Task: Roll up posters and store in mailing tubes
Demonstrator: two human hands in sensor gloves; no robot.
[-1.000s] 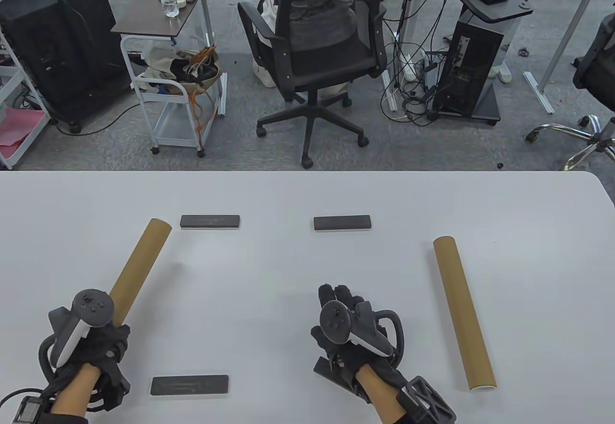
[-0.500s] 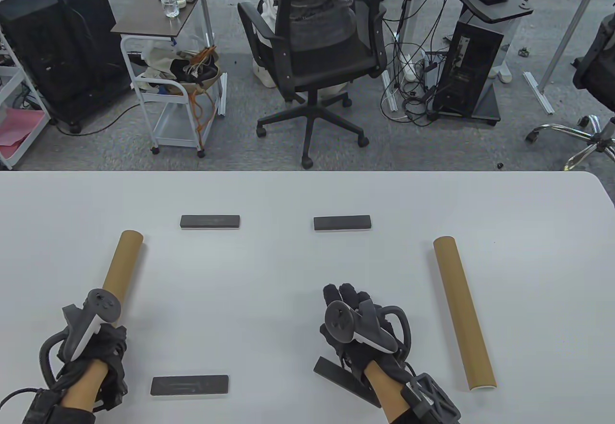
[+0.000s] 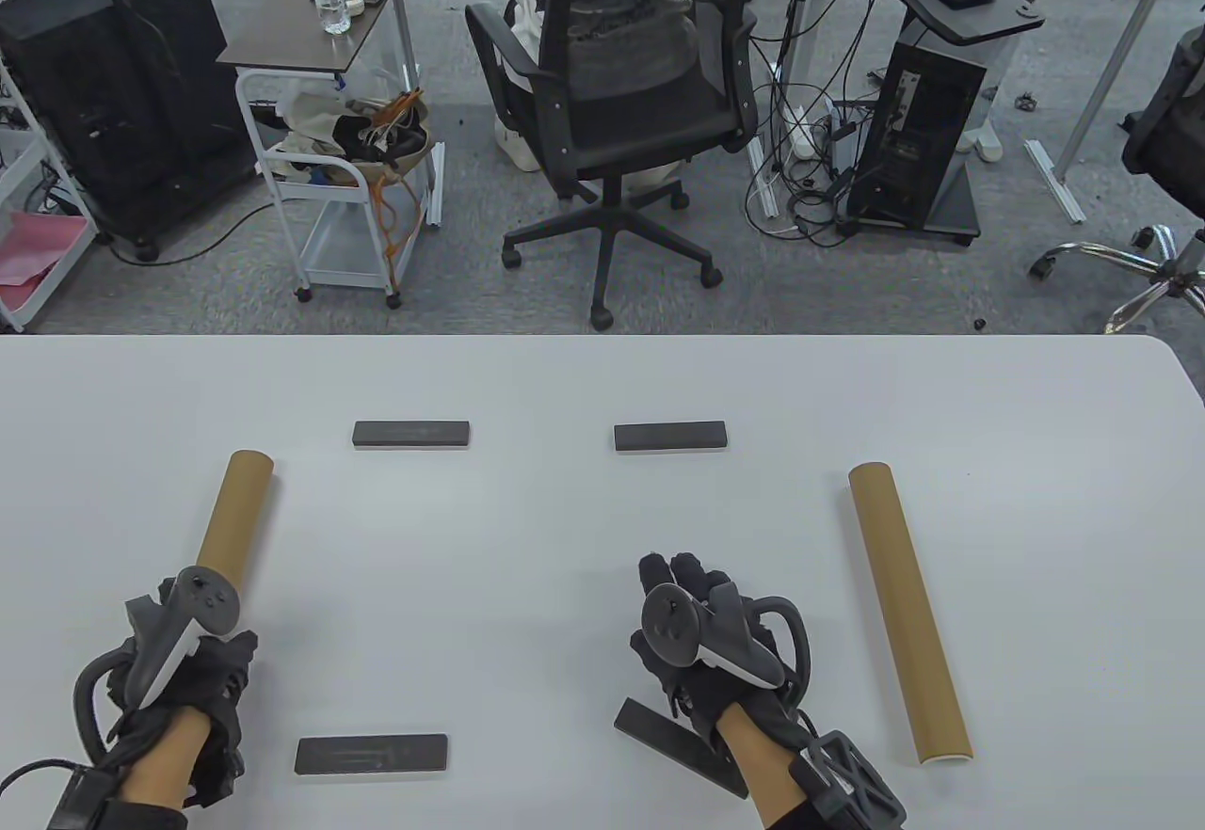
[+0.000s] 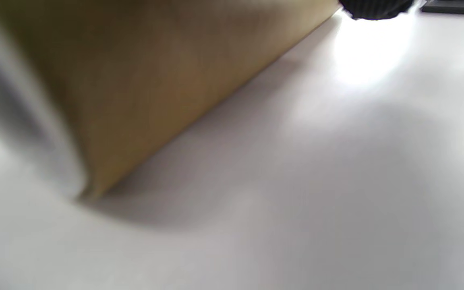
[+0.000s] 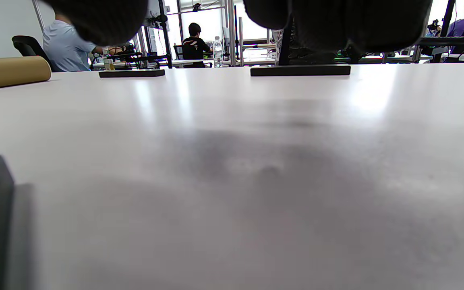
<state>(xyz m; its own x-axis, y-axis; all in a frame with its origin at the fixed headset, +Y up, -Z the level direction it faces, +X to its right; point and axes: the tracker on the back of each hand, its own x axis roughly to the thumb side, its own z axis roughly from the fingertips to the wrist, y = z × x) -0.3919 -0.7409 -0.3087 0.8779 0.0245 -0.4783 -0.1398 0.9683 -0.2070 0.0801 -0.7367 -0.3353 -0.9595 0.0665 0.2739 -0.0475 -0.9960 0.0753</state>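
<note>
A brown mailing tube (image 3: 233, 515) lies on the white table (image 3: 565, 529) at the left, its far end pointing away from me. My left hand (image 3: 193, 670) holds its near end; the tracker hides the fingers. In the left wrist view the tube (image 4: 143, 80) fills the frame, resting on the table, with one fingertip (image 4: 373, 8) at the top. A second mailing tube (image 3: 906, 609) lies at the right, untouched. My right hand (image 3: 692, 604) rests on the table in the middle, fingers stretched forward, holding nothing. No poster shows clearly.
Four flat black bars lie on the table: far left (image 3: 411, 435), far right (image 3: 670, 437), near left (image 3: 371, 756), and one partly under my right wrist (image 3: 659, 734). An office chair (image 3: 621, 105) and a cart (image 3: 339, 171) stand beyond the far table edge.
My left hand has swung the tube's far end to the left and lowered it onto the table. My right hand has shifted slightly right and toward me.
</note>
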